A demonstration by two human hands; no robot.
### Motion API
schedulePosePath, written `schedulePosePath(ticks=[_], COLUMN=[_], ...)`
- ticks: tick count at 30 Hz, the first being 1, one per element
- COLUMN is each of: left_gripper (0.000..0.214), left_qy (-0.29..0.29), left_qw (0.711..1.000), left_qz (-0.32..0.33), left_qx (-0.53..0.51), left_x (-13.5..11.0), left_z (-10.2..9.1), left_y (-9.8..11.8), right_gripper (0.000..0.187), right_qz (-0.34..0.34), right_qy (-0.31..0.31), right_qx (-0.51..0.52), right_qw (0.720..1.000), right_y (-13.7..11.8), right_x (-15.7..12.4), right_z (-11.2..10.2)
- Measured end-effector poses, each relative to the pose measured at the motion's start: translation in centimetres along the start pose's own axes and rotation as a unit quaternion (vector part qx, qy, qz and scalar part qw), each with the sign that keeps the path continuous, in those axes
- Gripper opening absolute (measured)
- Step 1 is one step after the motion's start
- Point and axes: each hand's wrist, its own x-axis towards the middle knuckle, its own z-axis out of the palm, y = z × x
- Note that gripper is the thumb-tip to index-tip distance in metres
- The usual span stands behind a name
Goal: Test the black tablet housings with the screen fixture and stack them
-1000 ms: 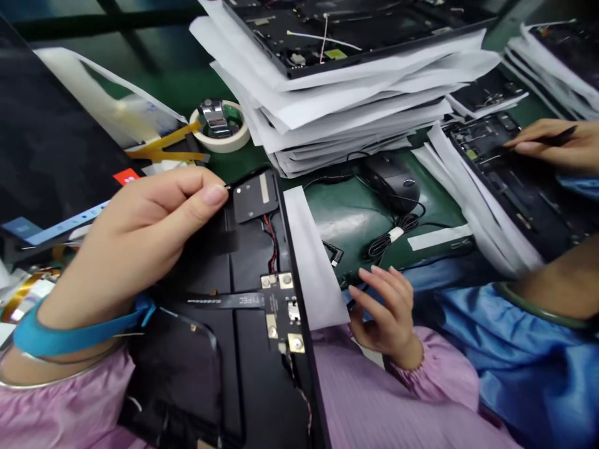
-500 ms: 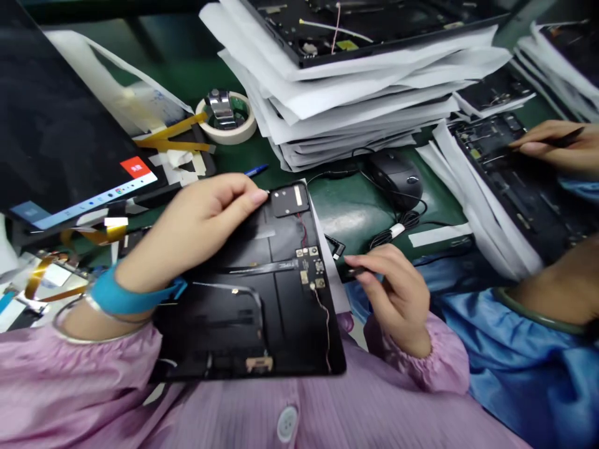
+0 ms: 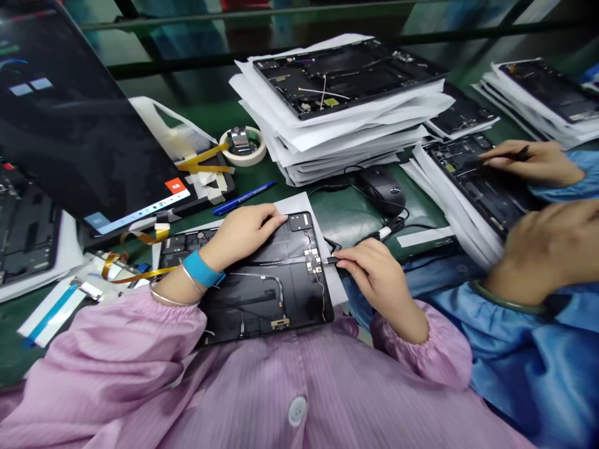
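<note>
At the centre of the frame, a shallow black tablet shell [image 3: 303,298] lies over a sheet of white paper [image 3: 337,288], its near edge close to the lilac smock [image 3: 262,380]. The left hand [image 3: 246,232] rests across its far edge, thumb tip beside a flat black rectangular module [image 3: 299,222]; the other fingertips are hidden, so whether they clamp the rim I cannot tell. Right of centre, the right hand [image 3: 380,274] pinches a slim black cable plug [image 3: 332,260] between thumb and fingers, its tip at the shell's right edge beside a small black circuit board with pale metal corners [image 3: 312,262]; how far in it sits is too small to tell. To do this well, I would keep the plug level and square to the board's edge, push straight without levering, and let the left hand brace the shell against that push. Compared with half a second ago, the plug has come from well below and right of the board up to the edge, and the view takes in more of the bench.
</note>
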Motion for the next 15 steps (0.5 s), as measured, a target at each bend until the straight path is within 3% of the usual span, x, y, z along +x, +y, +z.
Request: schedulePosePath(ticks=[15], left_gripper=[0.041], left_qy=[0.002], left_qw=[1.0], left_qz=[0.007], left_qx=[0.001], left_x=[0.2], left_z=[0.2], left_y=[-0.1], right_gripper=[0.017], right_qz=[0.018], right_qy=[-0.024], right_qx=[0.018], right_qw=[0.999], right_y=[0.3], right_x=[1.4], right_z=[-0.2])
